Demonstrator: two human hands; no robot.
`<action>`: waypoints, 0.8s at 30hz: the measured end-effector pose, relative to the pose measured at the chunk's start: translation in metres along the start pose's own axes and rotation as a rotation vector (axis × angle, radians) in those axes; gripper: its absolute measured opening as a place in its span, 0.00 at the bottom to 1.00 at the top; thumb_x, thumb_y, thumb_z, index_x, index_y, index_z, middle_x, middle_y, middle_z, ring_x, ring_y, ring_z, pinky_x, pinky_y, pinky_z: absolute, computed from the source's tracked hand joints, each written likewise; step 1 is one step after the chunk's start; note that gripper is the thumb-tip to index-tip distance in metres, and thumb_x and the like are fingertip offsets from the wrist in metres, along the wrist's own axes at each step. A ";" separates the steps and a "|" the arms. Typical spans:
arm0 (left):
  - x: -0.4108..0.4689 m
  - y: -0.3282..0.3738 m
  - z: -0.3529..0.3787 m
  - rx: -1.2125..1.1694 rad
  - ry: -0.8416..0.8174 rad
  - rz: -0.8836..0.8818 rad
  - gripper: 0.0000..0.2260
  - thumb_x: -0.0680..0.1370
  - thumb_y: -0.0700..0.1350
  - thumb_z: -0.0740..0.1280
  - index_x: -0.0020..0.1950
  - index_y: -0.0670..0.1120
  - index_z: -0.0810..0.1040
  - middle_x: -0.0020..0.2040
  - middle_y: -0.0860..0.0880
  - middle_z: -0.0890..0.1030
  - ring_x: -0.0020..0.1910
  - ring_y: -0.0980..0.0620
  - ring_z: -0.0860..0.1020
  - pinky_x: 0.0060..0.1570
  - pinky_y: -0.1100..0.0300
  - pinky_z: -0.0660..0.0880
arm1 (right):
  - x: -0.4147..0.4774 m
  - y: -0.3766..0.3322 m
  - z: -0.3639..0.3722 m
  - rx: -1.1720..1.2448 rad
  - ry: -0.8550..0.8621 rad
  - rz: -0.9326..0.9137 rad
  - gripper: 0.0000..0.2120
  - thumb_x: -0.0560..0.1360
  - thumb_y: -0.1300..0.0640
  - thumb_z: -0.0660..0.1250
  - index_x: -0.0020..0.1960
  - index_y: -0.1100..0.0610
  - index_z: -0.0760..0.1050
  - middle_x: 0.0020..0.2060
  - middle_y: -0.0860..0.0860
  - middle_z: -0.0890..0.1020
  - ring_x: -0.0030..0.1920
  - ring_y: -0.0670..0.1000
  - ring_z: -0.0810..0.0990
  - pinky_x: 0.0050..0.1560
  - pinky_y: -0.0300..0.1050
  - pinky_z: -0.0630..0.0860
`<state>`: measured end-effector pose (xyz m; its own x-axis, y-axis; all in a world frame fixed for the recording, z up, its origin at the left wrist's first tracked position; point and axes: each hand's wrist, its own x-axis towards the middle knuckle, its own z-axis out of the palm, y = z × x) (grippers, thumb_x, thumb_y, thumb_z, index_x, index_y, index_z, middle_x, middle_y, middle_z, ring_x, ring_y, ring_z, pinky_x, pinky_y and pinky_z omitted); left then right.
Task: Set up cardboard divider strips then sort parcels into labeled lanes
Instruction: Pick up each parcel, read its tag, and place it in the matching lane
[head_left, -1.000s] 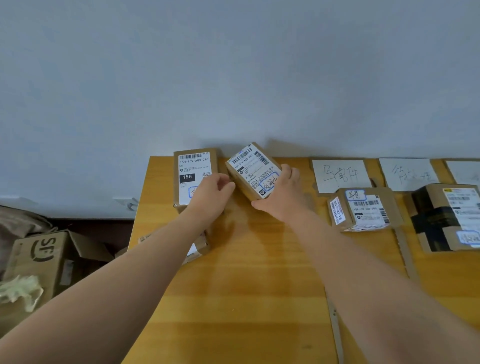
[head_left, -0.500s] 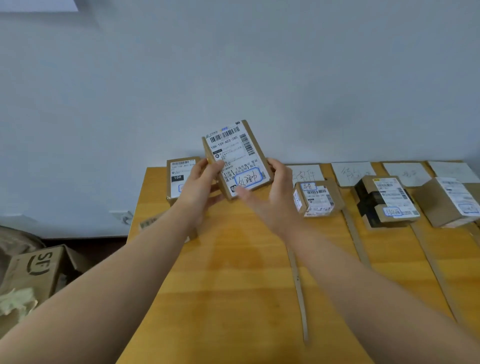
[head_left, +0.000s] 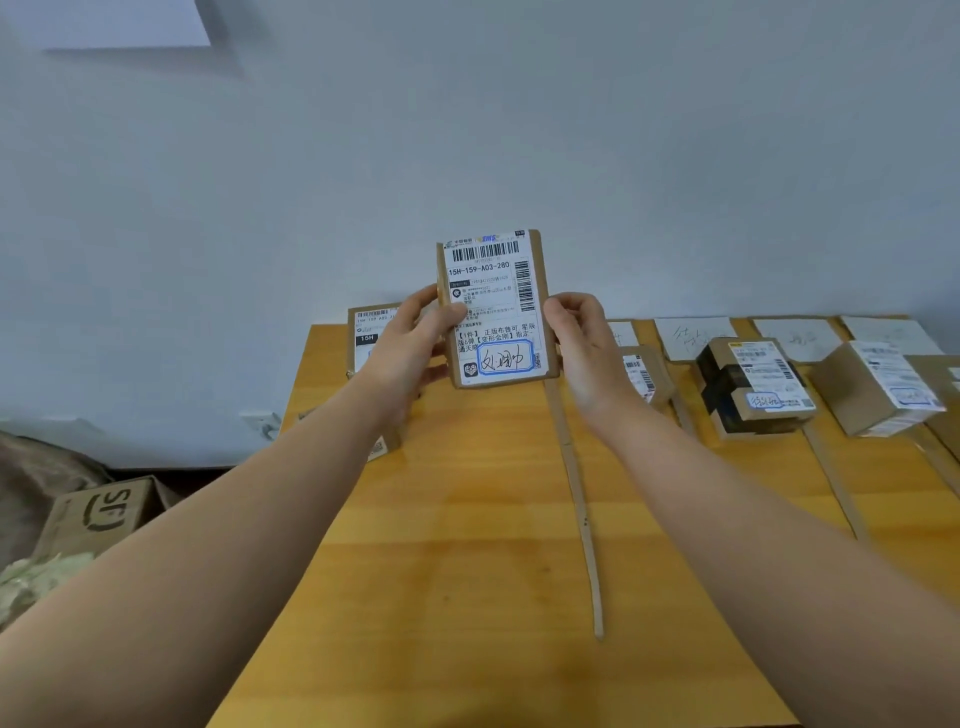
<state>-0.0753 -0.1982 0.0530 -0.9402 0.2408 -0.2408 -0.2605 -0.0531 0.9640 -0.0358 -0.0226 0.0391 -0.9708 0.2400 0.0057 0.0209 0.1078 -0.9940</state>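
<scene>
A small brown parcel (head_left: 496, 306) with a white shipping label is held upright in the air above the wooden table (head_left: 467, 571), label facing me. My left hand (head_left: 410, 345) grips its left edge and my right hand (head_left: 582, 345) grips its right edge. A thin cardboard divider strip (head_left: 579, 499) lies lengthwise on the table below my right hand. More strips (head_left: 834, 478) lie further right, marking lanes. White handwritten lane labels (head_left: 693, 338) line the table's far edge. Another parcel (head_left: 366, 335) stands behind my left hand.
Lanes on the right hold a small parcel (head_left: 641, 371), a black-taped parcel (head_left: 756, 387) and a plain brown parcel (head_left: 878, 389). On the floor to the left stands an open cardboard box (head_left: 98, 514). A blue-grey wall rises behind the table.
Both hands lifted the parcel off the table's far left corner, raised it and turned it upright with the label toward me. The view shifted right, showing more lanes.
</scene>
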 end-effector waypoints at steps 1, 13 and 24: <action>0.000 0.000 0.000 0.002 0.000 0.001 0.21 0.78 0.48 0.65 0.71 0.52 0.68 0.50 0.51 0.84 0.51 0.49 0.82 0.54 0.50 0.79 | -0.001 0.000 0.000 0.002 0.001 0.000 0.08 0.77 0.44 0.61 0.52 0.46 0.70 0.54 0.53 0.80 0.55 0.51 0.79 0.58 0.52 0.77; 0.004 0.003 0.010 0.052 -0.042 0.039 0.22 0.77 0.48 0.66 0.70 0.54 0.67 0.52 0.50 0.84 0.49 0.51 0.82 0.47 0.55 0.78 | -0.004 -0.007 -0.010 0.050 0.026 0.063 0.14 0.80 0.46 0.58 0.60 0.54 0.68 0.52 0.51 0.80 0.46 0.42 0.80 0.42 0.34 0.74; -0.002 -0.010 0.099 0.111 -0.124 -0.016 0.18 0.79 0.48 0.64 0.68 0.49 0.69 0.51 0.48 0.83 0.51 0.48 0.82 0.52 0.49 0.79 | -0.036 0.001 -0.101 0.026 0.055 0.157 0.17 0.78 0.42 0.61 0.60 0.50 0.69 0.50 0.49 0.83 0.51 0.46 0.82 0.52 0.43 0.77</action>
<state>-0.0493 -0.1022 0.0553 -0.8999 0.3593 -0.2472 -0.2430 0.0577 0.9683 0.0237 0.0664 0.0492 -0.9413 0.3048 -0.1451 0.1649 0.0403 -0.9855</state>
